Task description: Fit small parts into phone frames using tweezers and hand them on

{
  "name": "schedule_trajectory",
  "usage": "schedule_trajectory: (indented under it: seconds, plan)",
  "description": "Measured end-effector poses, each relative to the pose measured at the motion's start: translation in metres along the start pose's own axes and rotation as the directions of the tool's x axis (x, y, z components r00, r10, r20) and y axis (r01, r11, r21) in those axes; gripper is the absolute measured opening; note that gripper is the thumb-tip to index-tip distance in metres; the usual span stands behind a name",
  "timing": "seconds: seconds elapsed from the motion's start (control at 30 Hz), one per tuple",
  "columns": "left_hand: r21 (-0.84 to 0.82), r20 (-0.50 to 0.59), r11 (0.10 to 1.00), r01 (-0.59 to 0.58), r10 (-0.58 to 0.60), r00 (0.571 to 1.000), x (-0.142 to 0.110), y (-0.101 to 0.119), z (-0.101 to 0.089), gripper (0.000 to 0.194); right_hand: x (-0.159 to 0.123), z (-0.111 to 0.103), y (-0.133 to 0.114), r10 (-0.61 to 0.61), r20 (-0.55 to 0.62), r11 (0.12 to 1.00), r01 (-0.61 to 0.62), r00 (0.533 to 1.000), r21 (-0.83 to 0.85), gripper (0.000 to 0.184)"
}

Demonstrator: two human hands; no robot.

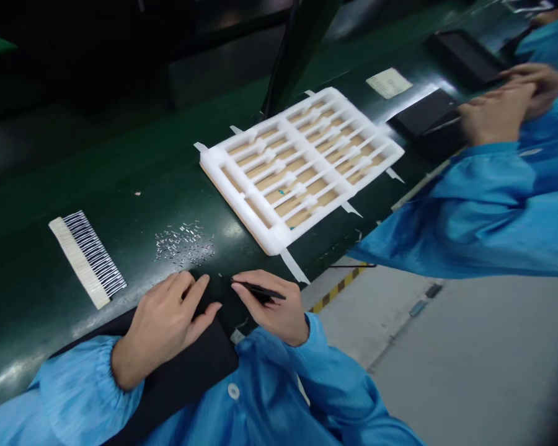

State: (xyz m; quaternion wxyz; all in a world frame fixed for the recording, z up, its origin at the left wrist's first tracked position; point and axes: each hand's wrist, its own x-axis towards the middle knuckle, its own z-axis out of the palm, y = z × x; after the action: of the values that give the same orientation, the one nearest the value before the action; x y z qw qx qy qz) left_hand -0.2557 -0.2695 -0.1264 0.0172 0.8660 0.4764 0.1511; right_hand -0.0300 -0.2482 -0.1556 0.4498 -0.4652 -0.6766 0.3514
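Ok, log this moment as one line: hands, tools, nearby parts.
Left hand: on black pad | Right hand: holds black tweezers | Nearby: small metal parts, white foam tray | Co-worker's hands: upper right

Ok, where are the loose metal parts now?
In the head view, the loose metal parts lie scattered on the green conveyor belt, above the person's left hand, between the white foam tray and a black-and-white striped strip.

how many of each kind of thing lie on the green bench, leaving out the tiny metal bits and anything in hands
white foam trays: 1
black pads: 3
paper cards: 1
black-and-white striped strips: 1
total: 6
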Motion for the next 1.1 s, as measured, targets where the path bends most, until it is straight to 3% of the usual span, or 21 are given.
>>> schedule_trajectory:
  seconds: [0.13, 0.23, 0.33, 0.5, 0.63, 0.83, 1.1]
  plan:
    - [-0.010, -0.001, 1.000, -0.004, 0.004, 1.000, -0.002, -0.001, 0.000, 0.036, -0.001, -0.001, 0.000, 0.039, -0.005, 0.999, -0.039, 0.999, 0.025, 0.010]
    - [0.011, 0.012, 1.000, -0.001, 0.001, 1.000, -0.002, -0.001, 0.001, 0.038, 0.006, 0.001, -0.001, 0.204, 0.020, 0.971, -0.205, 0.979, 0.121, 0.008]
    - [0.065, 0.052, 0.998, 0.012, -0.016, 0.999, -0.002, -0.002, 0.001, 0.043, 0.021, 0.008, 0.000, 0.352, 0.071, 0.894, -0.358, 0.933, 0.271, 0.020]
    - [0.128, 0.083, 0.990, 0.064, -0.075, 0.994, -0.001, -0.006, 0.001, 0.054, 0.041, 0.020, 0.004, 0.427, 0.131, 0.821, -0.444, 0.895, 0.359, 0.034]
    - [0.137, 0.097, 0.986, 0.099, -0.113, 0.989, 0.002, -0.010, -0.001, 0.058, 0.044, 0.021, 0.005, 0.462, 0.154, 0.798, -0.485, 0.873, 0.358, 0.037]
    - [0.138, 0.114, 0.988, 0.065, -0.081, 0.990, 0.006, -0.013, -0.001, 0.055, 0.043, 0.019, 0.006, 0.482, 0.182, 0.777, -0.514, 0.857, 0.362, 0.036]
    - [0.170, 0.130, 0.984, 0.056, -0.079, 0.988, 0.005, -0.013, 0.001, 0.059, 0.038, 0.023, 0.006, 0.487, 0.050, 0.803, -0.470, 0.872, 0.366, 0.039]
